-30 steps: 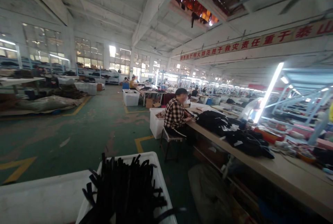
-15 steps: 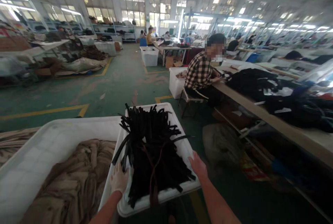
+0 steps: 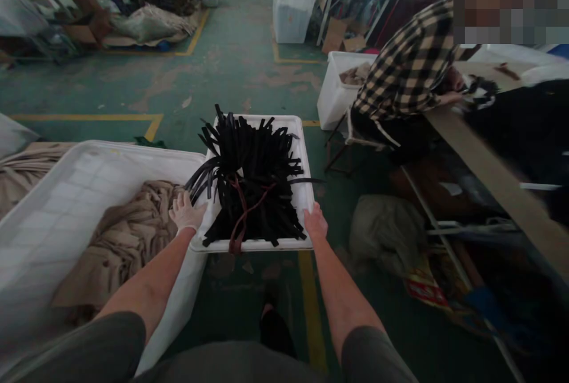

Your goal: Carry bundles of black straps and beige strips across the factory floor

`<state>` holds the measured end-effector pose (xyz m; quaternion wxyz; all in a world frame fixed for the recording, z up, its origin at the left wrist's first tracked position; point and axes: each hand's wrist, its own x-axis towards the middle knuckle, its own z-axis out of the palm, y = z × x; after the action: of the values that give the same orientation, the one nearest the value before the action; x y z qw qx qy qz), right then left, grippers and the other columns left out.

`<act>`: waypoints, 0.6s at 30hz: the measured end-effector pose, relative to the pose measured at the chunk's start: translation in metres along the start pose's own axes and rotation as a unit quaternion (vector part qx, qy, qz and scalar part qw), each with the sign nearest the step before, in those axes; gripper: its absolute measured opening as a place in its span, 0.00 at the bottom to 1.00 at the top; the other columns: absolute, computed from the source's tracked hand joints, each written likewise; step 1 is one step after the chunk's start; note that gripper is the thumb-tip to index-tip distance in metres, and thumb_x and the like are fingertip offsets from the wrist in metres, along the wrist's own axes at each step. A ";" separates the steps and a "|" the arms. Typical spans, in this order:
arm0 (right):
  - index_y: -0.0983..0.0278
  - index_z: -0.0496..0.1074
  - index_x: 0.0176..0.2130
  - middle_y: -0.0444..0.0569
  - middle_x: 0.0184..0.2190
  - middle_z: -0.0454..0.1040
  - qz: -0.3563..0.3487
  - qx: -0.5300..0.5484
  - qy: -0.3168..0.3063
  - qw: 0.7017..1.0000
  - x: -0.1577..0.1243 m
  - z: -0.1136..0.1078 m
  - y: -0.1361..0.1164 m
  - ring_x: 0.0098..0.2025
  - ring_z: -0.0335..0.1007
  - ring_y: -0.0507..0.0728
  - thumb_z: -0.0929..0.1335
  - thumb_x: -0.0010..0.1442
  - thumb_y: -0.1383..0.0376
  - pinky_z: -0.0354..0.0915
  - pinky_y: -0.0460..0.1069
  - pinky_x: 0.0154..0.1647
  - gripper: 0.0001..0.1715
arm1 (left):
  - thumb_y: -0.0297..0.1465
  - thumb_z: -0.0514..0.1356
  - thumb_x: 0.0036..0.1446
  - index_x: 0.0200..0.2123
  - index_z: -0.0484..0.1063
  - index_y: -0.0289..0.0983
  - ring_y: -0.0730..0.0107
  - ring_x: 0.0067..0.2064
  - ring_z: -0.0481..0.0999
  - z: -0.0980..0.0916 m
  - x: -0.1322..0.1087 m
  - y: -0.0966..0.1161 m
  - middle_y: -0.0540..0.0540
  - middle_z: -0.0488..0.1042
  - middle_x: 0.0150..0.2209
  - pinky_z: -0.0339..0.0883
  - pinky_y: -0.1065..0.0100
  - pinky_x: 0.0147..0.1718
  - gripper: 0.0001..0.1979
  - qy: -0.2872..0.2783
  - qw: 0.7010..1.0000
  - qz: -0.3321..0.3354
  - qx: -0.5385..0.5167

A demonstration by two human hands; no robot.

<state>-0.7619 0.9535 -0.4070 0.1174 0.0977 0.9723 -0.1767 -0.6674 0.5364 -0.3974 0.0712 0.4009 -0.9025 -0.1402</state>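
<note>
A white plastic tray (image 3: 304, 152) holds a bundle of black strips (image 3: 251, 178) tied with a reddish-brown cord (image 3: 242, 208). My left hand (image 3: 185, 214), in a pale glove, grips the tray's near left corner. My right hand (image 3: 315, 222), bare, grips its near right corner. The tray sits above the green floor, its left edge against a large white bin (image 3: 66, 187) with beige fabric (image 3: 128, 238) inside.
A person in a checked shirt (image 3: 411, 72) sits on a stool at a long wooden workbench (image 3: 498, 175) on the right. More white bins (image 3: 335, 89) stand behind. A grey sack (image 3: 384, 232) lies on the floor. Yellow lines (image 3: 311, 306) mark the green floor.
The view has tipped down from the hall ceiling to the tray. Both my hands came into view and took hold of the tray's near corners, which now sits squarer in front of me.
</note>
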 end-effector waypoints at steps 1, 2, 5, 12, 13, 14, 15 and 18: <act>0.70 0.52 0.69 0.61 0.57 0.66 -0.003 -0.001 0.000 1.000 0.012 -0.004 -0.005 0.47 0.65 0.55 0.57 0.73 0.54 0.56 0.49 0.42 0.34 | 0.50 0.59 0.57 0.70 0.54 0.35 0.45 0.72 0.50 0.001 0.007 0.008 0.35 0.53 0.72 0.45 0.42 0.69 0.44 0.006 1.000 -0.003 0.000; 0.69 0.52 0.69 0.61 0.57 0.67 -0.005 -0.002 -0.001 1.000 0.025 -0.009 -0.010 0.47 0.65 0.55 0.57 0.73 0.53 0.56 0.49 0.42 0.34 | 0.49 0.59 0.57 0.70 0.55 0.35 0.45 0.72 0.50 0.002 0.012 0.016 0.35 0.54 0.71 0.45 0.41 0.69 0.43 0.008 1.000 -0.007 0.000; 0.68 0.54 0.68 0.62 0.56 0.68 -0.005 -0.007 -0.010 1.000 0.063 -0.024 -0.022 0.48 0.68 0.60 0.57 0.73 0.53 0.60 0.51 0.44 0.33 | 0.48 0.59 0.58 0.69 0.57 0.34 0.46 0.72 0.51 0.008 0.025 0.041 0.34 0.56 0.71 0.45 0.41 0.68 0.41 0.005 1.000 -0.025 -0.007; 0.67 0.52 0.69 0.64 0.59 0.67 -0.018 -0.043 -0.031 0.998 0.159 -0.044 -0.028 0.57 0.69 0.70 0.53 0.70 0.49 0.65 0.61 0.54 0.38 | 0.45 0.59 0.58 0.69 0.57 0.35 0.44 0.71 0.52 0.034 0.062 0.095 0.32 0.56 0.71 0.46 0.41 0.67 0.40 -0.010 0.998 -0.047 -0.042; 0.67 0.51 0.70 0.63 0.60 0.67 -0.028 -0.041 -0.030 0.998 0.170 -0.049 -0.029 0.57 0.69 0.70 0.52 0.70 0.48 0.66 0.62 0.56 0.39 | 0.45 0.59 0.58 0.69 0.57 0.36 0.46 0.71 0.52 0.035 0.065 0.101 0.34 0.56 0.71 0.46 0.42 0.68 0.39 -0.009 0.997 -0.054 -0.046; 0.67 0.51 0.71 0.62 0.62 0.66 -0.044 -0.034 -0.027 0.998 0.180 -0.056 -0.032 0.58 0.68 0.70 0.52 0.69 0.48 0.66 0.62 0.57 0.41 | 0.44 0.59 0.59 0.70 0.56 0.37 0.48 0.72 0.52 0.037 0.067 0.107 0.36 0.56 0.71 0.46 0.45 0.68 0.38 -0.011 0.997 -0.061 -0.050; 0.65 0.52 0.71 0.61 0.62 0.65 -0.052 -0.029 -0.020 0.998 0.192 -0.063 -0.037 0.59 0.69 0.69 0.52 0.69 0.47 0.67 0.63 0.57 0.41 | 0.43 0.58 0.59 0.70 0.55 0.39 0.51 0.72 0.51 0.040 0.069 0.111 0.39 0.55 0.72 0.45 0.48 0.69 0.38 -0.014 0.996 -0.066 -0.056; 0.44 0.62 0.66 0.53 0.58 0.69 -0.127 0.005 0.034 0.991 0.236 -0.078 -0.068 0.59 0.69 0.66 0.63 0.60 0.38 0.73 0.62 0.47 0.39 | 0.37 0.56 0.58 0.72 0.51 0.40 0.56 0.73 0.50 0.068 0.081 0.121 0.43 0.53 0.73 0.44 0.53 0.70 0.39 -0.063 0.990 -0.103 -0.069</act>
<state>-1.0184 0.9547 -0.3758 0.0604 -0.0196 0.9794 -0.1918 -0.8230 0.5661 -0.4228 0.0266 0.4763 -0.8472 -0.2339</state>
